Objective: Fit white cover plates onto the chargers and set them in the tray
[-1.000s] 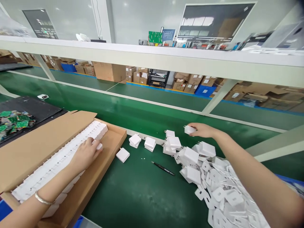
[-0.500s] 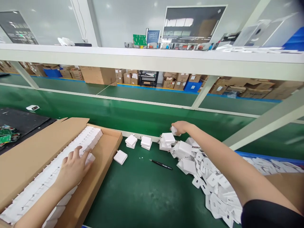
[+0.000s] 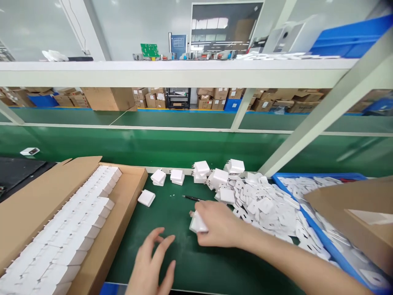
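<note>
My right hand (image 3: 219, 223) grips a white plug charger (image 3: 198, 224) above the front middle of the green bench. To its left, my left hand (image 3: 150, 262) is open, fingers spread and holding nothing. Rows of white chargers (image 3: 66, 233) fill much of the cardboard box (image 3: 130, 205) at the left. Between box and tweezers lie a single charger (image 3: 146, 198) and two small stacks of chargers (image 3: 177, 176). Black tweezers (image 3: 190, 198) lie just beyond my right hand. More chargers (image 3: 219, 178) are heaped behind it, at the edge of a pile of flat white plastic pieces (image 3: 267, 205).
A blue tray (image 3: 319, 231) of white pieces stands at the right, with a cardboard flap (image 3: 359, 205) over it. A slanted post (image 3: 307, 127) and a white shelf (image 3: 172, 78) frame the bench's back. A small white device (image 3: 30, 151) sits far left.
My left hand has left the charger row in the box and come right, over the bench. My right hand has come nearer from the back, holding a charger. The view has swung right.
</note>
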`<state>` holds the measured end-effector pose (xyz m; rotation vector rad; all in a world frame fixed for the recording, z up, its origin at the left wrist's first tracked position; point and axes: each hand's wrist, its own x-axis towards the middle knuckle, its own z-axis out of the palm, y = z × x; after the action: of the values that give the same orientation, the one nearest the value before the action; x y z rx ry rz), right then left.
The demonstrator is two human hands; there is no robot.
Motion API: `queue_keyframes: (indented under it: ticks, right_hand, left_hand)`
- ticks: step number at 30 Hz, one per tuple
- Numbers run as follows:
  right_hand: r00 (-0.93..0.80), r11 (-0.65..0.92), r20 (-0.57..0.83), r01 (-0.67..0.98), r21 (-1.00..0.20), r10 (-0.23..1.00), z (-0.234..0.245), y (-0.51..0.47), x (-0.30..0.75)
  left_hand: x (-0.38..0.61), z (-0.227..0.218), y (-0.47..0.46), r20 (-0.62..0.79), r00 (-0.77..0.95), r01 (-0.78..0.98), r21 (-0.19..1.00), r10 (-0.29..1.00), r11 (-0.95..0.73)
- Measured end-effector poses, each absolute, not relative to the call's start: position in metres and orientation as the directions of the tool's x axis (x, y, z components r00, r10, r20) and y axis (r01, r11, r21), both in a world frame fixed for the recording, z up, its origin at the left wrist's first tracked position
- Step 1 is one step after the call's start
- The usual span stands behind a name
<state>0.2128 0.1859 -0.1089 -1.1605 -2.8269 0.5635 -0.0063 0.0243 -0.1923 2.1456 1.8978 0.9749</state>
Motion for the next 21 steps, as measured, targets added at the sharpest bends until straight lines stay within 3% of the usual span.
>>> queue_keyframes:
  ticks: [3,5,11,13,15,17,19,21]
  right_hand:
    - [-0.641,0.587,-0.114,0.75,-0.303,0.759,-0.15,0.161,0.194]
    - [-0.568,0.512,-0.111,0.798,-0.318,0.816,-0.163,0.152,0.191]
    - [-0.497,0.388,-0.001,0.679,-0.623,0.868,-0.155,0.139,0.262]
    - [-0.323,0.308,0.074,0.769,-0.56,0.943,-0.155,0.147,0.303]
    - [-0.152,0.208,0.176,0.905,-0.371,0.973,-0.161,0.159,0.341]
    - [-0.134,0.188,0.216,0.95,-0.251,0.967,-0.17,0.172,0.367]
    - [-0.16,0.211,0.225,0.952,-0.223,0.961,-0.18,0.182,0.38]
    - [-0.174,0.23,0.241,0.945,-0.231,0.955,-0.187,0.188,0.383]
  left_hand:
    - [0.027,-0.217,0.033,0.256,-0.014,0.737,0.656,0.967,-0.163]
    - [0.042,-0.228,0.043,0.193,-0.003,0.693,0.708,0.981,-0.137]
    - [0.064,-0.229,0.064,0.288,-0.029,0.749,0.641,0.957,-0.17]
    - [0.068,-0.225,0.068,0.336,-0.004,0.819,0.542,0.942,-0.19]
    - [0.072,-0.222,0.073,0.374,0.063,0.875,0.426,0.925,-0.231]
    - [0.075,-0.221,0.079,0.395,0.108,0.897,0.357,0.912,-0.261]
    - [0.075,-0.221,0.085,0.409,0.103,0.895,0.36,0.907,-0.264]
    - [0.073,-0.22,0.09,0.404,0.069,0.852,0.452,0.912,-0.265]
